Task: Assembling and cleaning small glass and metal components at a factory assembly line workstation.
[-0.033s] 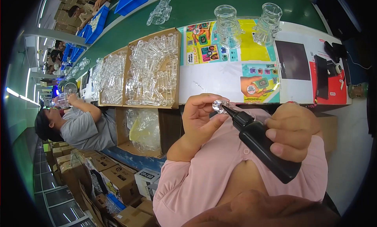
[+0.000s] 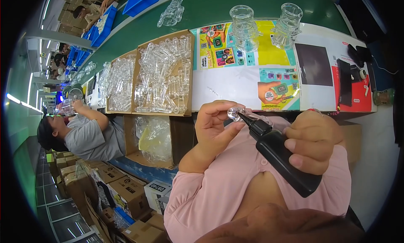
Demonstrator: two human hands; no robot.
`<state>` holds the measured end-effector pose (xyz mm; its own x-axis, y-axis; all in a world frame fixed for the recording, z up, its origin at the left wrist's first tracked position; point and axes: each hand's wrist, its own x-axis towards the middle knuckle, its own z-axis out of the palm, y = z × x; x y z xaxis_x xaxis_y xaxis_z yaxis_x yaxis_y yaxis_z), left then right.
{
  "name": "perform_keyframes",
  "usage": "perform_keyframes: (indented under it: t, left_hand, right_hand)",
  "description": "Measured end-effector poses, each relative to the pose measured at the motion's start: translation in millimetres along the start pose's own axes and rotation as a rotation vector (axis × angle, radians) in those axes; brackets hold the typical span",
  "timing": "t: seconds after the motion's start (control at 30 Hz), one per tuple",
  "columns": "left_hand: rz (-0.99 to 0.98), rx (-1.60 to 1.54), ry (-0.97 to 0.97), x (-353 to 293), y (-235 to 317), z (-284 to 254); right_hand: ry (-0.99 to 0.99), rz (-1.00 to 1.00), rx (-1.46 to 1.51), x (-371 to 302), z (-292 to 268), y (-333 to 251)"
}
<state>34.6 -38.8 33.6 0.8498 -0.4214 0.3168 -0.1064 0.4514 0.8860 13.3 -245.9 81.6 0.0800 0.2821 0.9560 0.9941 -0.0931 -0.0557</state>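
Pinching small clear piece (image 2: 232,113) in front of pink shirt (image 2: 240,159): left hand (image 2: 211,126), grip nearly closed around it. Likely glass: light, stiff, slick, chippable; hold by edges. Right hand (image 2: 312,138) wraps black bottle (image 2: 278,154), nozzle (image 2: 245,118) at piece; probably squeezable, best held mid-body.

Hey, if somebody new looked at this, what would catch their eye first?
Probably the black bottle in the right grip, angled so its pointed nozzle meets or nearly meets the small clear piece in the left grip. Next, the cardboard tray heaped with clear parts, beyond the hands to the left. Then two clear vessels standing upright on the colourful printed sheets straight ahead.
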Motion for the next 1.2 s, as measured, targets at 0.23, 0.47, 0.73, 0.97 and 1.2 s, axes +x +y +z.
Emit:
perform_keyframes:
  t: [0.23,0.47,0.73,0.97,1.2]
  left_hand:
    - [0.170,0.184,0.007,2,-3,-2]
    - [0.314,0.375,0.012,5,-8,-7]
    - [0.377,0.513,0.061,6,-10,-8]
    - [0.337,1.082,0.177,37,-21,-24]
    - [0.135,1.323,0.316,91,-107,-97]
  right_hand:
    - [0.030,-0.079,-0.041,-6,3,1]
    - [-0.040,0.129,-0.093,-5,-5,-8]
    - [0.400,0.869,0.119,-14,4,4]
    - [1.263,1.394,0.821,-61,20,57]
    - [1.255,1.395,0.972,-88,13,60]
